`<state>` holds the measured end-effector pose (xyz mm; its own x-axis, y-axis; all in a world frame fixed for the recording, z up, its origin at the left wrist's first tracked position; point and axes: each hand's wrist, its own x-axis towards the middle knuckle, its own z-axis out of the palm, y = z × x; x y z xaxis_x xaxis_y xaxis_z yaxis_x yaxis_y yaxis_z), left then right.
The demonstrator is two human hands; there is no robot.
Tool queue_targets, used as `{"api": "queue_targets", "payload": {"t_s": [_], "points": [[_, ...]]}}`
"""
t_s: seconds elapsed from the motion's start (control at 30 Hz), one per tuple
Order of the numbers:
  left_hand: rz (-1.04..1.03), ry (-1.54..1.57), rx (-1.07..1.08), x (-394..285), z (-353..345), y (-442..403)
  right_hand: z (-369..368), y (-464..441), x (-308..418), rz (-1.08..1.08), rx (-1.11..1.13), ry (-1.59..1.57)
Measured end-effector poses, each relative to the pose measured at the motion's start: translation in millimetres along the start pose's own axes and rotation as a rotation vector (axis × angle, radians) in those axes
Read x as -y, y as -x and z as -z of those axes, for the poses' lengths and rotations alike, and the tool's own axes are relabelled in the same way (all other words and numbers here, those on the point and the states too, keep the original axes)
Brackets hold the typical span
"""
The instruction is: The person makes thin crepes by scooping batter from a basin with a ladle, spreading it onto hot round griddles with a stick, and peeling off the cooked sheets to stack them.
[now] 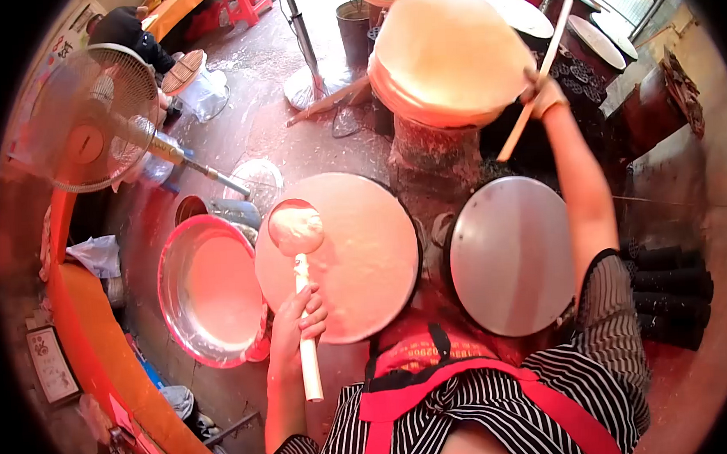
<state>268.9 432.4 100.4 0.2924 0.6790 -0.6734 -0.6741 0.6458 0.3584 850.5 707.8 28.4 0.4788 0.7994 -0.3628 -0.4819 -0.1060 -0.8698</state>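
My left hand (pixel 300 314) is closed round the pale handle of a ladle (pixel 309 361), whose round bowl is over the left edge of a griddle (pixel 365 260) coated with pale batter. To its left stands a basin (pixel 219 292) of pale batter. My right hand (pixel 544 94), stretched far forward, grips a long wooden stick (pixel 519 128). It is beside the right edge of a stack of large round pancakes (pixel 449 54) on a pedestal. A second griddle (pixel 511 256), round and grey with a bare surface, lies nearer my body on the right.
A standing fan (pixel 91 126) is at the left, near a seated person (pixel 123 34) bent over a bucket. A metal pole (pixel 303 41) rises behind the griddles. Dark cylinders (pixel 671 293) lie at the right, and more round lids (pixel 512 12) stand at the back right.
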Motion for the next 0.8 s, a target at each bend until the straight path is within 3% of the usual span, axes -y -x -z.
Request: {"api": "queue_targets", "payload": {"t_s": [0.13, 0.27, 0.4, 0.43, 0.5, 0.6, 0.73, 0.8], "points": [[0.015, -0.053, 0.002, -31, -10, -28, 10, -35, -101, 0.032, -0.186, 0.015], [0.046, -0.071, 0.000, -44, -21, -42, -14, -19, -104, -0.011, -0.506, -0.105], [0.060, -0.157, 0.033, -38, -24, -47, -21, -18, -110, 0.223, -0.641, -0.128], [0.076, -0.204, 0.042, -36, -29, -47, -7, -27, -117, 0.294, -0.617, 0.088], [0.109, -0.299, 0.056, -27, -38, -40, -19, 52, -90, 0.209, -0.530, -0.020], [0.149, -0.478, 0.086, -3, -43, -32, 35, 158, -83, 0.028, -0.002, -0.121], [0.050, -0.817, 0.138, 52, -78, -11, 143, 350, -77, 0.303, 0.203, 0.527], [-0.226, -1.224, 0.262, 86, -108, 0, 190, 411, -72, 0.604, 0.316, 0.811]]}}
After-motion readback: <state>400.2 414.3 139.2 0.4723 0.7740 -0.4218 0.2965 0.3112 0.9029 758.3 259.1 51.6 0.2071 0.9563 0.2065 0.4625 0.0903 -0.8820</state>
